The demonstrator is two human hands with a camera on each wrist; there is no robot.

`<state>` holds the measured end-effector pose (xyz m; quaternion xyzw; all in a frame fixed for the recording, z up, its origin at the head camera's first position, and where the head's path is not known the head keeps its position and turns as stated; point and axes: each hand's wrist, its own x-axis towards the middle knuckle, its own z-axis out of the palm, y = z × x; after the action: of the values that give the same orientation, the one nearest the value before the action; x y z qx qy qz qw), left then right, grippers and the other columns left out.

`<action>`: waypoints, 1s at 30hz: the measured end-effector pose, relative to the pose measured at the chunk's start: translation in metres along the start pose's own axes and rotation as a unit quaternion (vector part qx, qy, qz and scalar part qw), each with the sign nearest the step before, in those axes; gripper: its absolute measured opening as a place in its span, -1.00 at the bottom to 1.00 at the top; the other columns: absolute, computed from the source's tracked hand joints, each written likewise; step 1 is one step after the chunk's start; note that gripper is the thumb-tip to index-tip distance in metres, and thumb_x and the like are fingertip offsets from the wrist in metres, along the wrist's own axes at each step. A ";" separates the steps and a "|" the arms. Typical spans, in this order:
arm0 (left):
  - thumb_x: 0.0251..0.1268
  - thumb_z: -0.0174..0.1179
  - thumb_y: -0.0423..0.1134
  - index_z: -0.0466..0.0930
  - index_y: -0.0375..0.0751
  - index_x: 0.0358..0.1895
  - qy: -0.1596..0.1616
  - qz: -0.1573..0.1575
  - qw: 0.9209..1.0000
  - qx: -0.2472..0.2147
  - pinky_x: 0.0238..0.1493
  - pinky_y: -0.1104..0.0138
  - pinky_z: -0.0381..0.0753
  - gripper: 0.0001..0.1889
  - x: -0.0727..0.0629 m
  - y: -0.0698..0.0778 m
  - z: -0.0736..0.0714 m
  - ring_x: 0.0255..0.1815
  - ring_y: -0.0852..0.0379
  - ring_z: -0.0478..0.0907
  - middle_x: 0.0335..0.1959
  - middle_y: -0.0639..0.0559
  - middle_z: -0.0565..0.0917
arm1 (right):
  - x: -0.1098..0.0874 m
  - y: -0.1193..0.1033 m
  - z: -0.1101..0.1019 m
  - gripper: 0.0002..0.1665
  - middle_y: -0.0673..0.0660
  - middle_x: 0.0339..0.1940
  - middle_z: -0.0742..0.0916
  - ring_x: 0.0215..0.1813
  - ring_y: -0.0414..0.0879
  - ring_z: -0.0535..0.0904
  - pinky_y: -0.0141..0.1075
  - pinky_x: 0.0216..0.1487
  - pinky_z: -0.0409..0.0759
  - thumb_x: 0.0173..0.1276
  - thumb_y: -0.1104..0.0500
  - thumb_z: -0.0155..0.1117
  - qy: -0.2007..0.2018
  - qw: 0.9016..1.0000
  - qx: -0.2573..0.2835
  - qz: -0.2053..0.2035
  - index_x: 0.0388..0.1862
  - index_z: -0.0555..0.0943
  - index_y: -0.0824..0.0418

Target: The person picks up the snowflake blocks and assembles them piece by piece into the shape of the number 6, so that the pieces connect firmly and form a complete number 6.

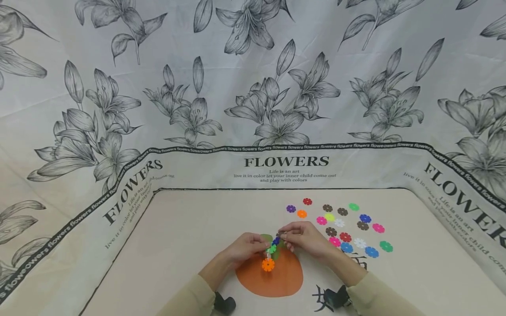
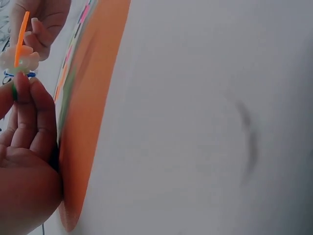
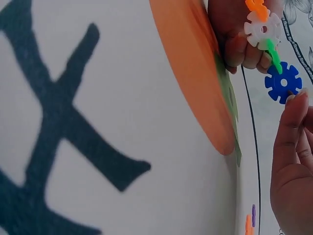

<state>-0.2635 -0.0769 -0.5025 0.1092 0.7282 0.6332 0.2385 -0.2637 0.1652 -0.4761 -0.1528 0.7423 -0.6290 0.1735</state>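
Observation:
Above the orange fruit print, a short chain of interlocking notched plastic discs hangs between both hands. It runs from an orange disc [image 1: 268, 265] through a white disc [image 3: 263, 29] and a green disc [image 3: 274, 56] to a blue disc [image 3: 283, 82]. My left hand [image 1: 246, 246] pinches the green disc between thumb and fingertips. My right hand [image 1: 306, 237] pinches a small brown disc [image 1: 281, 234] right at the blue disc's edge, its fingers hiding most of it. In the right wrist view, the right fingertips overlap the blue disc's lower rim.
Loose discs in several colours lie scattered right of the hands, among them a purple disc [image 1: 290, 209], a red disc [image 1: 307, 201] and a light blue disc [image 1: 371, 252]. The tablecloth [image 1: 189, 219] carries a printed orange fruit [image 1: 269, 285] and dark characters. A flowered curtain [image 1: 253, 101] stands behind.

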 end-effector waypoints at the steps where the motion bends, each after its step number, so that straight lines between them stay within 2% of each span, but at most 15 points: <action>1: 0.49 0.24 -0.22 0.70 -0.32 -0.19 0.004 0.000 1.000 0.000 -0.01 0.33 0.64 -0.80 0.000 0.000 0.001 -0.32 0.13 0.58 -0.44 0.02 0.69 | 0.000 0.000 0.000 -0.64 0.45 -0.18 0.74 -0.37 -0.13 0.59 -0.40 -0.28 0.65 0.50 0.26 0.27 0.000 1.000 0.006 0.003 0.16 0.62 0.47; 7: 0.49 0.25 -0.20 0.70 -0.31 -0.16 0.012 -0.002 1.000 0.004 0.04 0.29 0.63 -0.80 0.000 -0.001 0.003 -0.31 0.12 0.59 -0.44 0.02 0.70 | -0.001 0.001 0.000 -0.61 0.42 -0.20 0.75 -0.37 -0.13 0.58 -0.41 -0.28 0.65 0.50 0.25 0.27 0.002 1.000 0.007 0.007 0.19 0.59 0.49; 13: 0.46 0.27 -0.23 0.69 -0.30 -0.14 0.003 0.006 1.000 0.009 0.10 0.24 0.63 -0.83 -0.001 0.000 0.002 -0.25 0.10 0.65 -0.35 -0.02 0.76 | 0.000 -0.001 -0.001 -0.58 0.42 -0.20 0.72 -0.36 -0.11 0.55 -0.39 -0.28 0.63 0.53 0.24 0.24 -0.010 1.000 -0.026 -0.011 0.23 0.57 0.49; 19: 0.36 0.35 -0.30 0.69 -0.27 -0.13 -0.005 -0.003 1.000 0.008 0.03 0.27 0.67 -0.86 0.000 0.002 0.003 -0.23 0.11 0.68 -0.30 -0.05 0.79 | 0.001 0.000 -0.002 -0.56 0.36 -0.15 0.74 -0.27 -0.07 0.61 -0.37 -0.20 0.67 0.52 0.21 0.26 -0.016 0.998 -0.064 -0.020 0.24 0.56 0.47; 25: 0.30 0.38 -0.35 0.70 -0.29 -0.15 -0.015 0.006 1.000 0.012 -0.02 0.30 0.66 -0.88 -0.001 0.002 0.004 -0.24 0.13 0.69 -0.32 -0.05 0.79 | 0.000 0.002 -0.003 -0.65 0.38 -0.15 0.77 -0.20 0.07 0.69 -0.32 -0.14 0.71 0.49 0.21 0.30 -0.022 0.998 -0.061 -0.028 0.11 0.62 0.44; 30: 0.37 0.33 -0.31 0.73 -0.28 -0.12 -0.012 0.005 1.000 0.023 0.07 0.26 0.63 -0.87 0.000 0.002 0.003 -0.18 0.13 0.67 -0.26 -0.03 0.79 | -0.001 0.000 -0.003 -0.67 0.35 -0.14 0.78 -0.16 0.16 0.72 -0.30 -0.11 0.72 0.50 0.21 0.30 -0.031 0.998 -0.052 -0.025 0.11 0.65 0.41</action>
<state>-0.2622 -0.0735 -0.5008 0.1259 0.7394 0.6158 0.2412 -0.2640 0.1686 -0.4760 -0.1991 0.7644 -0.5885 0.1723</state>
